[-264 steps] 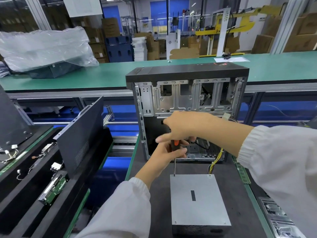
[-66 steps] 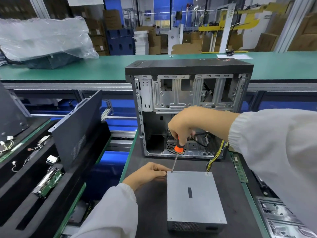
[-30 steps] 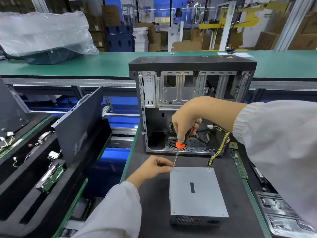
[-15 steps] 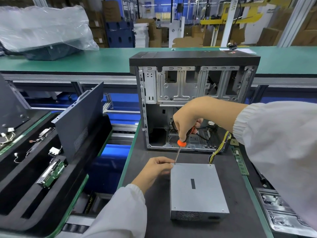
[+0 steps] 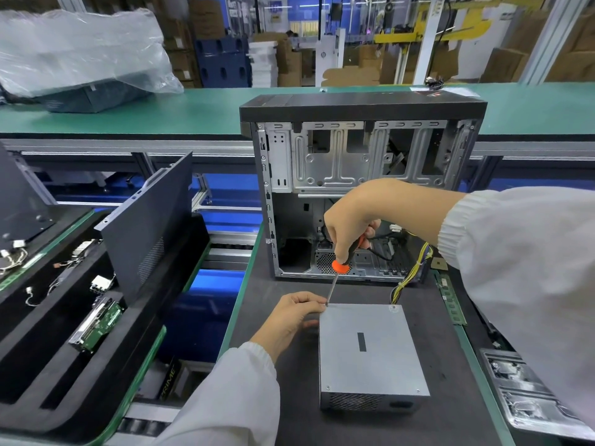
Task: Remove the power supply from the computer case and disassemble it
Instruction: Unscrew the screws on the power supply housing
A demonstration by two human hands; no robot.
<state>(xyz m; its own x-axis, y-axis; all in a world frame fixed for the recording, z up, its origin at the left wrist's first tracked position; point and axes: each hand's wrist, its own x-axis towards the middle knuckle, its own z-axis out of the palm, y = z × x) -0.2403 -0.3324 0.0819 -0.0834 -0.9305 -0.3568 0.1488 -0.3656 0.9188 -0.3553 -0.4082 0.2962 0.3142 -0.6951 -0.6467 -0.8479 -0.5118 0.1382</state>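
Power supply (image 5: pixel 370 346) on mat (image 5: pixel 450 365) before computer case (image 5: pixel 360 156); side panel (image 5: pixel 148 220) left.

The dark surface (image 5: pixel 450 413) lies bare to the left of the power supply (image 5: pixel 370 352), in front of it, and on its right as far as the green strip (image 5: pixel 450 304). Between the power supply and the computer case (image 5: pixel 360 188) only a narrow lane is open, crossed by the yellow wires (image 5: pixel 409 278) at the right. The far left corner of the power supply is taken up by the left hand (image 5: pixel 289 320) and the screwdriver (image 5: pixel 338 272) held by the right hand (image 5: pixel 351 220). The case blocks the way behind. A leaning side panel (image 5: pixel 148 220) walls off the left.
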